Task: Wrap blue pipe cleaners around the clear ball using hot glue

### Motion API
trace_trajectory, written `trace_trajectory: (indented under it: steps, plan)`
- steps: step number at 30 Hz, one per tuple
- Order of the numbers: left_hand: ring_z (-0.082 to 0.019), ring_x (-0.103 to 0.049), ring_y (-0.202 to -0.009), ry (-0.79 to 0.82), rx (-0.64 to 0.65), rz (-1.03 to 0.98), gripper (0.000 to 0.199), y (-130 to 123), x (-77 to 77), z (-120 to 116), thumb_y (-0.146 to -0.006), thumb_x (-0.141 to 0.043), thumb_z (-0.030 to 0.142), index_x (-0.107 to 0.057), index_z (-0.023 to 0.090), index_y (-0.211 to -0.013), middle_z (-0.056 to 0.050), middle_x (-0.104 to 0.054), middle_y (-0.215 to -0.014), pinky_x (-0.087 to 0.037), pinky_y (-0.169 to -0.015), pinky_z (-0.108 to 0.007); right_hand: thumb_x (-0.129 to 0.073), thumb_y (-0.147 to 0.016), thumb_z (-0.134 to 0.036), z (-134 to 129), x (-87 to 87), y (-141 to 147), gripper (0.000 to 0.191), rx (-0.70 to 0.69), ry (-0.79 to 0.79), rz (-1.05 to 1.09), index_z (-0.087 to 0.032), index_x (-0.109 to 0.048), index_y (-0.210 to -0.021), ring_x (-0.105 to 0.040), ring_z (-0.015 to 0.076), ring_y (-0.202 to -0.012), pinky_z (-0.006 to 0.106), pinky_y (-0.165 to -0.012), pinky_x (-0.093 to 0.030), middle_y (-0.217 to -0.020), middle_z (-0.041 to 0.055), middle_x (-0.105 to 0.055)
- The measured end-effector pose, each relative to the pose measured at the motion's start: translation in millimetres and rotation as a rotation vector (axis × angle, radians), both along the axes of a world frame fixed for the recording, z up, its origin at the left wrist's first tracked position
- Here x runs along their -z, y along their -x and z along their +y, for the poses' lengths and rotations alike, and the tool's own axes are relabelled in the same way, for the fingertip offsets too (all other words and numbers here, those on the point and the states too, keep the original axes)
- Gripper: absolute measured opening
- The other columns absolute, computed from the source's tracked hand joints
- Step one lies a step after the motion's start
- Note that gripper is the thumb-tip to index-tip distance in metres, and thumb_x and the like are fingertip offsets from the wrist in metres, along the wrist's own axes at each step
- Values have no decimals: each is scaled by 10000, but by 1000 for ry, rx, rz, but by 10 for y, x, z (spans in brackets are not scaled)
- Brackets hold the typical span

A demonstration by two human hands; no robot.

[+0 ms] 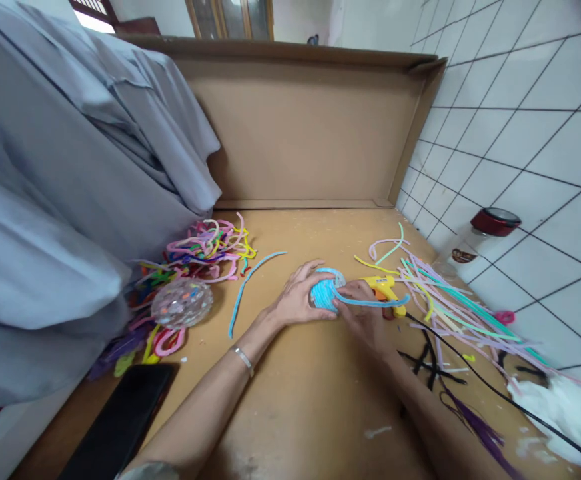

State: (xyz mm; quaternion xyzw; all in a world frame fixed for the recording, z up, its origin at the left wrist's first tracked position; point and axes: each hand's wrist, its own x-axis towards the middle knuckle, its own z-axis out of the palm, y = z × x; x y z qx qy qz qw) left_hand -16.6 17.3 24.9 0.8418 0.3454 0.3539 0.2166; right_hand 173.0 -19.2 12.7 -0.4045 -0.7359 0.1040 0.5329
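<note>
A small round object wrapped in blue pipe cleaner (324,294) is near the middle of the table, with some clear surface showing at its upper right. My left hand (300,297) is closed round its left side, thumb below and fingers above. My right hand (363,313) pinches the blue strand at the wrapped object's right side. The strand's loose end (395,301) sticks out to the right, over a yellow glue gun (384,288). Another blue pipe cleaner (243,290) lies curved on the table to the left.
A pile of coloured pipe cleaners (205,247), a clear ball (182,303) and a black phone (120,423) are at left, beside grey cloth (85,167). More strands (450,300), a black cable (490,380), a red-lidded jar (470,243) and white tissue (565,413) lie right. Cardboard (310,133) stands behind.
</note>
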Motion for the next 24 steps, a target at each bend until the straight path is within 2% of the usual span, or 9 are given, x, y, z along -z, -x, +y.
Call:
trace_trajectory:
  steps: [2, 5, 10, 12, 15, 20, 24]
  plan:
    - [-363, -392, -1358, -18, -36, 45, 897, -32, 30, -15, -535, -823, 601, -522, 244, -1301, -157, -410, -1443, -351, -1120, -522, -623, -841, -247, 8, 10, -6, 100, 4, 1, 29, -236, -651, -936, -613, 190, -855, 343, -744, -521, -913, 46, -602]
    - [-356, -399, -1357, -38, -64, 32, 948, -91, 96, -37, -511, -857, 544, -485, 222, -1321, -171, -402, -1439, -377, -1112, -508, -629, -839, -263, 9, 6, -2, 105, 20, 7, 54, -223, -653, -933, -622, 191, -850, 342, -744, -527, -918, 51, -604]
    - [-314, -457, -1306, -70, -103, -139, 779, -169, 188, -29, -587, -823, 342, -486, 199, -1274, -155, -471, -1342, -435, -1069, -469, -584, -858, -252, -26, -23, 27, 150, 17, 2, 9, -220, -656, -985, -626, 221, -926, 405, -818, -534, -969, 76, -637]
    - [-307, -490, -1264, -57, -125, -186, 748, -175, 193, -10, -565, -812, 292, -504, 199, -1241, -143, -493, -1308, -440, -1061, -470, -562, -870, -234, -45, -38, 37, 169, 32, 7, -8, -238, -659, -1008, -617, 231, -987, 434, -870, -524, -1008, 83, -659]
    - [-295, -529, -1208, -11, -145, -223, 735, -153, 170, 17, -533, -813, 268, -521, 203, -1205, -124, -529, -1262, -445, -1050, -476, -529, -891, -221, -66, -75, 43, 173, 22, 15, -18, -245, -665, -995, -620, 212, -974, 412, -875, -523, -989, 73, -673]
    - [-279, -548, -1182, 46, -57, -189, 768, -107, 114, 11, -509, -825, 263, -524, 214, -1214, -106, -536, -1253, -461, -1036, -463, -571, -876, -258, -68, -138, 35, 125, 59, -17, 20, -230, -662, -958, -626, 194, -897, 364, -816, -530, -924, 55, -662]
    - [-290, -508, -1242, 12, 37, -100, 770, -128, 71, -37, -529, -818, 284, -522, 214, -1237, -114, -516, -1283, -446, -1059, -450, -608, -850, -286, -71, -149, 32, 147, 53, -19, 12, -230, -654, -978, -620, 199, -878, 360, -783, -530, -916, 53, -651]
